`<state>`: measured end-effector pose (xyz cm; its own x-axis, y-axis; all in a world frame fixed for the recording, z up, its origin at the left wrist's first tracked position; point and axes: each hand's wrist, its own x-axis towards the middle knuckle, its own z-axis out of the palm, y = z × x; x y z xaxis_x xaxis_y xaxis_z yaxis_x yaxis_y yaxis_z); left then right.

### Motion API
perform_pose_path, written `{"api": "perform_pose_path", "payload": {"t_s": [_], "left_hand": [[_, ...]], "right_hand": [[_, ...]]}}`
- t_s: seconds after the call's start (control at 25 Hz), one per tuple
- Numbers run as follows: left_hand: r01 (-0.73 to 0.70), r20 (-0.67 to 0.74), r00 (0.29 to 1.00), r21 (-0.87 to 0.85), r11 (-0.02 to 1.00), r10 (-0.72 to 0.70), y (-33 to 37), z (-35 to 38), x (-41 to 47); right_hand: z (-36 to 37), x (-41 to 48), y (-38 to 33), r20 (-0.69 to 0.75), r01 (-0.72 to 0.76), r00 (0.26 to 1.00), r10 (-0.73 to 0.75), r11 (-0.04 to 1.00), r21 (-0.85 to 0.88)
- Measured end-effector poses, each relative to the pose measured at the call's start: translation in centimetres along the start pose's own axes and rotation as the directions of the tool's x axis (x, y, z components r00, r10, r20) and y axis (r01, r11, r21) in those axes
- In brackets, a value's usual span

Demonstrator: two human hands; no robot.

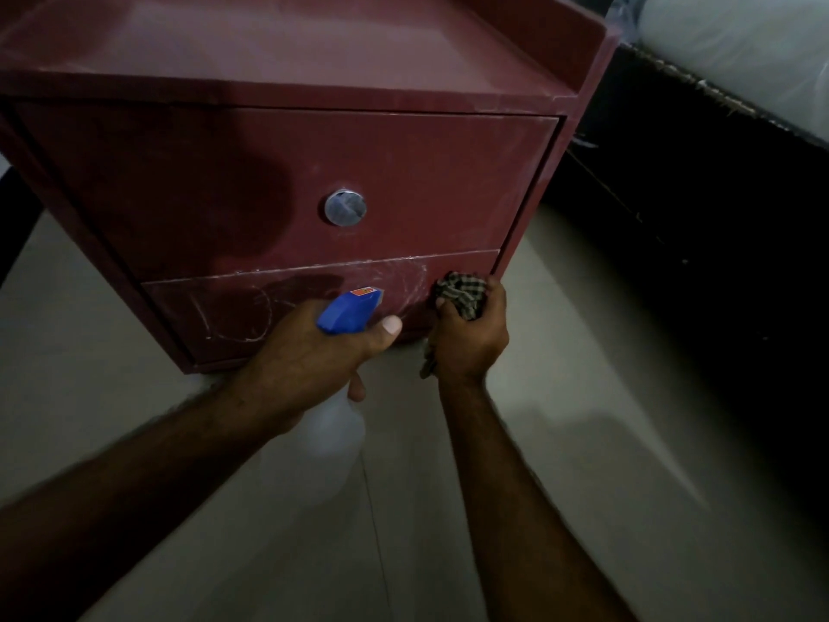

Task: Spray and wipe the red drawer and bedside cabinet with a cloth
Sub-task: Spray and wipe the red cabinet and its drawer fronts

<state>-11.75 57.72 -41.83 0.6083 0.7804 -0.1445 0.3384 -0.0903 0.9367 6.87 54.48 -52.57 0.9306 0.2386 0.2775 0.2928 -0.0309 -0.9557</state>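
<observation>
Down at the lower drawer (287, 307) now; the right hand (466, 338) is clenched on a checked cloth (462, 294), bunched and pressed at the drawer's right end, with a tail of it hanging below the palm; the left hand (305, 361) is wrapped round a spray bottle (347, 312), blue head pointing at the drawer front, thumb laid along it; whether a finger is on the trigger I can't tell. The cabinet (314, 51) stands on a pale floor (583, 442) beside a dark bed base (695, 208).

Progress, as I judge it: midway at best; the lower drawer shows pale arcs and scrawled streaks, which look like smeared residue or scratches, so wiping there seems begun but unfinished; the upper drawer (202, 186) carries a big dark patch left of its knob (345, 207), possibly wet spray, possibly shadow, while its right part and edges look dusty and pale; the top looks hazy too, so likely untouched.

Hard to make out: the light is dim; the bottle's clear body is a blur below the left hand, so its fill is unknown; the lower drawer's knob, if any, would sit behind the bottle head; the cabinet's sides and left edge are cut off or in shadow.
</observation>
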Motion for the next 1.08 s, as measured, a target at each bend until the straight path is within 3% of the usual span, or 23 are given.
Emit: {"api": "perform_pose_path", "payload": {"t_s": [0.12,0.32,0.4,0.6,0.76,0.84,1.0,1.08], "left_hand": [[0.007,0.005,1.0,0.003,1.0,-0.007,0.0,0.3,0.1],[0.015,0.014,1.0,0.009,1.0,-0.015,-0.2,0.0,-0.1],[0.015,0.01,1.0,-0.005,1.0,-0.015,-0.5,-0.3,0.0],[0.023,0.009,1.0,-0.023,0.999,-0.023,-0.9,0.0,0.3],[0.019,0.024,1.0,-0.032,0.999,-0.018,-1.2,0.1,0.2],[0.017,0.023,1.0,-0.043,0.999,-0.016,-1.3,-0.1,0.2],[0.059,0.01,0.998,-0.045,0.997,-0.059,-1.5,0.1,0.4],[0.057,0.008,0.998,-0.059,0.997,-0.056,-1.6,0.0,0.4]], "right_hand": [[0.6,-1.1,0.5,0.11,0.043,0.993,-0.039,0.999,-0.033],[-0.4,0.8,1.5,-0.065,-0.131,0.989,0.133,0.991,0.035],[-0.1,0.4,1.5,-0.08,-0.12,0.989,0.121,0.993,0.021],[1.1,-2.3,1.8,0.098,-0.109,0.989,0.112,0.993,-0.038],[0.2,-0.6,2.4,-0.054,-0.215,0.975,0.214,0.977,-0.007],[0.4,-0.7,2.3,-0.065,-0.22,0.974,0.217,0.975,-0.041],[1.2,-2.6,2.6,0.105,-0.173,0.977,0.185,0.978,-0.112],[0.7,-2.0,3.1,0.118,-0.144,0.981,0.157,0.983,-0.112]]}}
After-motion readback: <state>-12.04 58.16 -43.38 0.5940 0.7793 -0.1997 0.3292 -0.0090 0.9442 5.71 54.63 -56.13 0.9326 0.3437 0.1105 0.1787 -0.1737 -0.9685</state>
